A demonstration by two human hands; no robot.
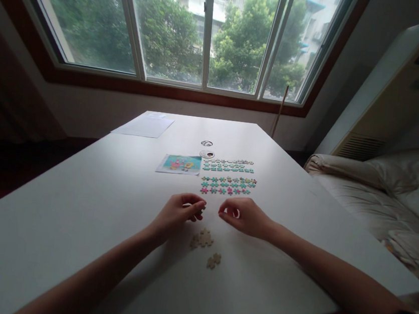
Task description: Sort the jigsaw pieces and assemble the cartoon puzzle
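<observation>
My left hand (185,207) is closed in a pinch over the middle of the table, with a small dark edge of a puzzle piece (204,208) showing at its fingertips. Facing it, my right hand (242,215) has thumb and forefinger curled together in a ring, and no piece shows between them. Just below the hands lies a small pile of puzzle pieces (206,238) with their plain tan backs up, and a few more tan pieces (214,261) sit nearer me. Beyond the hands, colourful puzzle pieces (225,184) are laid face up in several rows.
A picture sheet (181,164) with a coloured cartoon scene lies left of the rows. Two small round items (207,154) are behind it. White paper (143,125) rests at the table's far left corner. A cream sofa (379,196) stands right of the white table (73,222).
</observation>
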